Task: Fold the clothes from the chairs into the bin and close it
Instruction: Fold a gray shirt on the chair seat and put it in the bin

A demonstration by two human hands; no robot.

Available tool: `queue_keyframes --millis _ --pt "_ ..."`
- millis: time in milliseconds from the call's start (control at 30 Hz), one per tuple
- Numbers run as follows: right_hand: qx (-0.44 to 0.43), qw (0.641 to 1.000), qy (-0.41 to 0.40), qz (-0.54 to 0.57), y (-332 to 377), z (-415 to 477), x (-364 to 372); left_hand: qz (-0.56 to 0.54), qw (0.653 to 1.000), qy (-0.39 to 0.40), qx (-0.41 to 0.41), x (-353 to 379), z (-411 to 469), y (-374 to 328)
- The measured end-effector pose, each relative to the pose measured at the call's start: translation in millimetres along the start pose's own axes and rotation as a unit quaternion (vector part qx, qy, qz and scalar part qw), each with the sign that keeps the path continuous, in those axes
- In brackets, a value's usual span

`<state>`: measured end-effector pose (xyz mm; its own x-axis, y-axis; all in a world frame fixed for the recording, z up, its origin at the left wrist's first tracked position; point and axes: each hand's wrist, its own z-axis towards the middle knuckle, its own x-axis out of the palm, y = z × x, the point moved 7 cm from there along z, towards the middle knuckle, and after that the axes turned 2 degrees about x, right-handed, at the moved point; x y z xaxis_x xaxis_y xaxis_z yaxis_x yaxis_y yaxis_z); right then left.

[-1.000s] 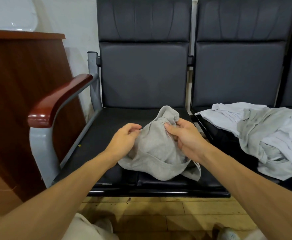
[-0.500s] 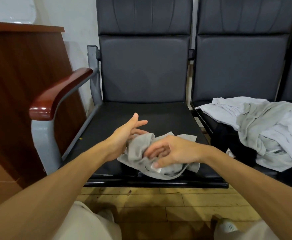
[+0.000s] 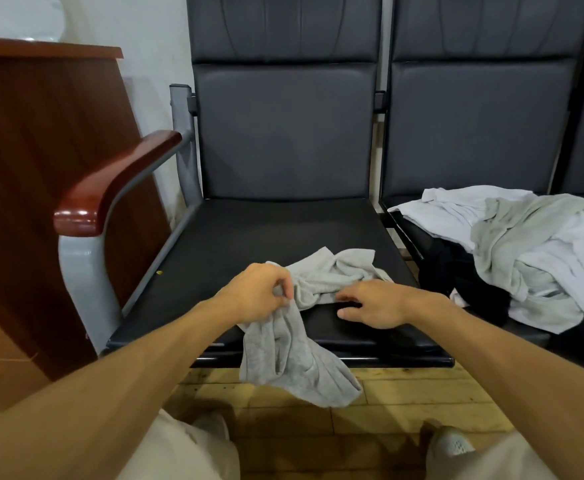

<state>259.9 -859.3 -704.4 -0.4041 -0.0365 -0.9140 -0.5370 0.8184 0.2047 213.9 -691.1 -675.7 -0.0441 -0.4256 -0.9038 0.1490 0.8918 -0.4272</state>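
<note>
Head view, single frame.

- Grey garment (image 3: 332, 271): centre of frame, crumpled. Upper part lies on the front half of the black chair seat (image 3: 266, 226); lower part hangs over the seat's front edge toward the wooden floor (image 3: 422, 393).
- Left hand (image 3: 259, 292): centre of frame, just left of the garment. Grip narrow, thumb and fingers pinching a fold of the grey cloth where it passes over the seat edge.
- Right hand (image 3: 377, 304): right of centre, palm down, low over the seat. Grip wide, fingers stretched toward the left, holding nothing. Fingertips are at the near edge of the garment; contact cannot be told.
- Pile of clothes (image 3: 525, 251): right of frame, on the neighbouring chair, unfolded. White and pale grey-green pieces lie over a black garment (image 3: 456, 275).
- Wooden armrest (image 3: 110, 188): left of frame, on a grey metal frame.
- Brown cabinet (image 3: 41, 168): far left, beside the armrest.
- Pale shoes (image 3: 453, 445): bottom edge of frame.
</note>
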Motion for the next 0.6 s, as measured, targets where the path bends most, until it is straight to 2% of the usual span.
queue_keyframes --millis 100,200,333,433,500,600 --pt "0.046 0.999 -0.015 -0.001 -16 7 0 -0.095 0.993 -0.06 -0.02 -12 -1 6" --pt "0.088 0.995 -0.056 0.007 -24 16 -4 -0.206 0.968 -0.125 -0.064 -27 -7 16" --pt "0.133 0.988 -0.078 -0.027 -24 25 -4 -0.347 0.904 -0.204 -0.142 -44 -19 35" --pt "0.152 0.978 -0.113 -0.087 -7 24 -8 -0.399 0.862 -0.241 -0.2 -52 -31 58" --pt "0.131 0.973 -0.16 -0.101 12 25 -14 -0.38 0.863 -0.238 -0.231 -53 -38 72" --pt "0.008 0.975 -0.221 -0.031 47 30 -21 -0.322 0.878 -0.216 -0.281 -50 -48 91"
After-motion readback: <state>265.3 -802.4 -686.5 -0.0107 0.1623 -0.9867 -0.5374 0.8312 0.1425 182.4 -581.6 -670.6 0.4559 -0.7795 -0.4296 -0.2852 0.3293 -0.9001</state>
